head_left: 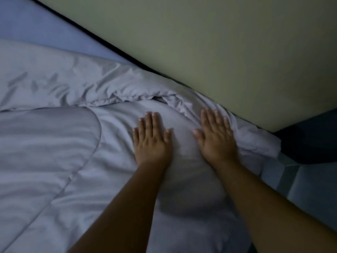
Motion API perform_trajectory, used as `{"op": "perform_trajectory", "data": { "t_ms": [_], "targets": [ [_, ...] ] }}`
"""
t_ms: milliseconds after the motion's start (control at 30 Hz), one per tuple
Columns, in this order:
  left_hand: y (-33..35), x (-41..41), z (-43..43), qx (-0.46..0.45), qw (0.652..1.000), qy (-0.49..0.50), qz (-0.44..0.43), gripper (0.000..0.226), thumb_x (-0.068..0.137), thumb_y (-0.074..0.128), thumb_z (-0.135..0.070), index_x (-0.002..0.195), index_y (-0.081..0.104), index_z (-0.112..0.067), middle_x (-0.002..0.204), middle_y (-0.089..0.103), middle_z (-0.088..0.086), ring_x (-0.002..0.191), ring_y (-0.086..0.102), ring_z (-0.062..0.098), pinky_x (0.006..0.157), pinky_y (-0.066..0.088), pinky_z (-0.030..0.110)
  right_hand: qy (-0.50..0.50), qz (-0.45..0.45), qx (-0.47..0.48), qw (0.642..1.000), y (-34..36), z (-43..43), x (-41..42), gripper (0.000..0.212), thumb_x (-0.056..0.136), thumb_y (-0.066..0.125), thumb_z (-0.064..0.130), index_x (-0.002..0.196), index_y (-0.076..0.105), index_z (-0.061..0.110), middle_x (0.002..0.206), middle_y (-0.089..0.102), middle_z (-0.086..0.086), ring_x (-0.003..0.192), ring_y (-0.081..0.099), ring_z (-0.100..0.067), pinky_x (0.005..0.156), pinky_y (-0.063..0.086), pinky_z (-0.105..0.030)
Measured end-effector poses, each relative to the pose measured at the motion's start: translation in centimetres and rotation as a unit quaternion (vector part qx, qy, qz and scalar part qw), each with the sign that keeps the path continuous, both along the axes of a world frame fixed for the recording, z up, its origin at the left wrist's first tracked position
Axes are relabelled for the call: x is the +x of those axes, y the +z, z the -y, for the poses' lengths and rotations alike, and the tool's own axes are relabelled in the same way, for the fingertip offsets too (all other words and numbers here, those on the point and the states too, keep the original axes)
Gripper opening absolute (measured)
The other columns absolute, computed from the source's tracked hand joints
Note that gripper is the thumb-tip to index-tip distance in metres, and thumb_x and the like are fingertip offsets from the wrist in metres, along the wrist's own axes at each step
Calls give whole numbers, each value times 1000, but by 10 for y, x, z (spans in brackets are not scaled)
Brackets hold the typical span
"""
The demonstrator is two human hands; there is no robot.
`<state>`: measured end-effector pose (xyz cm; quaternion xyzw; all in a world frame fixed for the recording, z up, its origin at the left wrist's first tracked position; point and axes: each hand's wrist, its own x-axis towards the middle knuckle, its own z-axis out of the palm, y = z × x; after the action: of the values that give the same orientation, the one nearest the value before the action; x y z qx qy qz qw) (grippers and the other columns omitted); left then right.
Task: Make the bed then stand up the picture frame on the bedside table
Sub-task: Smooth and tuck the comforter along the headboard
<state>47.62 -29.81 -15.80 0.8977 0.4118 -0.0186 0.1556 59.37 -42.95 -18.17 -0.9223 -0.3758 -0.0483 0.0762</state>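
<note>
Head view: both hands (palms flat) press duvet [113, 161] beside wall [218, 52].

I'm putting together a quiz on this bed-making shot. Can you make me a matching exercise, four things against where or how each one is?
Things:
1. left hand
2. right hand
3. wall
4. bunched sheet edge

Places or states:
A. pale green, upper right of the view
B. crumpled along the foot of the wall
C. flat, palm down on the pillow, nearer the wall
D. flat, palm down on the pillow, nearer the quilted cover

Pairs: 1-D, 2-C, 3-A, 4-B
</note>
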Motion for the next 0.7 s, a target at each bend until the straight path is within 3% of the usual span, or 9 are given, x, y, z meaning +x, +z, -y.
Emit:
{"op": "perform_trajectory", "data": {
  "t_ms": [67,167,267,400,567,700],
  "targets": [
    [0,-14,4,-6,1000,13,-6,65,94,8,-55,150,-7,-27,161,-9,-3,148,-10,16,121,-7,38,-41,-4,-24,999,5,-5,0,63,92,30,46,143,32,9,148,39,-9,139,33,-26,115,11,-39],
    [2,-26,12,-16,1000,25,-2,65,94,7,-54,150,-7,-25,161,-9,-1,148,-11,18,121,-8,38,-97,-57,19,994,22,-36,-31,63,92,30,41,145,28,7,152,31,-12,143,24,-27,115,3,-38],
    [4,-31,19,-16,1000,13,7,68,91,3,-55,151,-5,-24,161,-7,-1,148,-9,18,120,-8,39,-30,-67,2,997,16,-31,-62,60,92,30,41,141,36,6,148,40,-13,138,35,-28,114,12,-40],
    [2,-58,16,-22,1000,23,1,63,96,11,-53,150,-6,-28,161,-10,-6,148,-11,16,120,-10,37,-103,-53,-40,992,1,3,-56,62,91,26,44,138,41,6,142,48,-15,129,46,-32,110,15,-38],
    [3,-102,4,-7,998,60,-13,64,94,11,-55,151,-1,-29,161,-4,-6,149,-5,16,119,-6,38,-120,-62,-59,989,11,-2,-61,73,87,11,49,145,28,8,151,34,-12,140,29,-28,117,8,-37],
    [11,-128,5,-30,998,63,2,66,90,8,-57,150,-2,-31,161,-4,-7,149,-5,17,120,-6,39,-126,-62,-58,988,26,-10,-69,68,89,18,43,143,29,4,152,31,-14,142,23,-29,118,8,-41]
  ]
}}
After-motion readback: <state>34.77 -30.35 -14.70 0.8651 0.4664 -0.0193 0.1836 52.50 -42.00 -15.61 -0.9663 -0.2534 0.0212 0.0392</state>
